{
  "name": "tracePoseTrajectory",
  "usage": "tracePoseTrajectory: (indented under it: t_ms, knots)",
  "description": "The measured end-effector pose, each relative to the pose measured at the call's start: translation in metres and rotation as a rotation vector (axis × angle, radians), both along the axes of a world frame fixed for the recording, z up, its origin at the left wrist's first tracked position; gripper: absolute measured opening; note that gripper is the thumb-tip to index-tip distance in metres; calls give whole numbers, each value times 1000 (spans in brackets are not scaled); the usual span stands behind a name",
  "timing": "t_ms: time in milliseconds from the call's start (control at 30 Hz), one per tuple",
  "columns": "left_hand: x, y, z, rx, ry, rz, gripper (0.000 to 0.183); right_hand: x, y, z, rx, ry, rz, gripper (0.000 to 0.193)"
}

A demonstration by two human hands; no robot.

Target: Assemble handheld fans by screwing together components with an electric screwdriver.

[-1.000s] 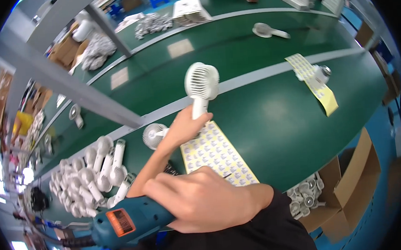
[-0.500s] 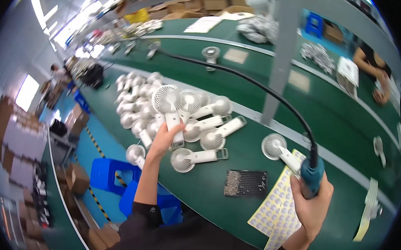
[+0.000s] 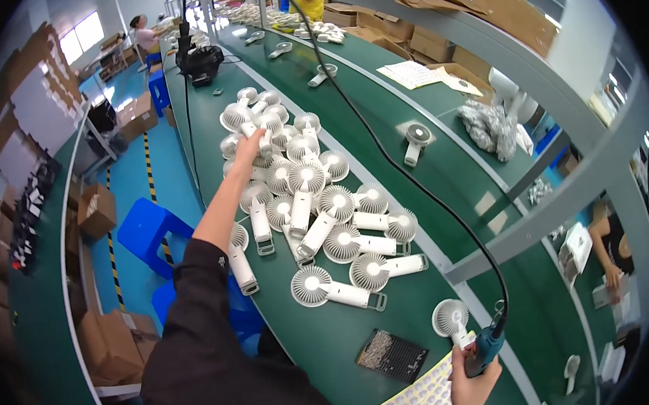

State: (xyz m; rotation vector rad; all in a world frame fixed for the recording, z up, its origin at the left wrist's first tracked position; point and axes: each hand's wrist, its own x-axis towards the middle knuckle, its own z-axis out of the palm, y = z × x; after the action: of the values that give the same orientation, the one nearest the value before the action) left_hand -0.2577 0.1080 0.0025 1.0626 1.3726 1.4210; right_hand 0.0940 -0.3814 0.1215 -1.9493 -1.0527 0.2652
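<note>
My left hand reaches out to the far part of a heap of white handheld fans. Its fingers are closed on one handheld fan, just below the round head. In my right hand is an electric screwdriver with a teal body and a black cable running up from it. Just beyond the screwdriver lies a single fan, its handle partly hidden by the tool and hand. Left of my right hand are a black tray of small screws and a yellow-edged sticker sheet.
The green workbench has a metal rail along its far side and a grey post frame. Beyond, a belt carries spaced fans and a grey plastic bag heap. Blue stools stand at left. Another person's arm shows at right.
My left hand has moved farther out, from a fan held above the heap's near part to another at its far part. My right hand still holds the screwdriver. The view has turned left.
</note>
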Motion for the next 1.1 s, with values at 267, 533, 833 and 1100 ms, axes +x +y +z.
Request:
tracePoseTrajectory:
  t_ms: [267, 533, 833, 1100]
  knots:
    - [-5, 57, 6, -2, 41, -42, 46, 12, 20, -31, 2, 94, 25, 16]
    - [-77, 96, -17, -108, 498, 199, 70, 4, 34, -36, -37, 70, 144, 15]
    - [-64, -7, -9, 333, 800, 226, 43, 1, 48, -39, -53, 148, 86, 14]
    - [-59, -198, -50, 431, 775, 152, 24, -6, 44, -41, 169, 250, -61, 9]
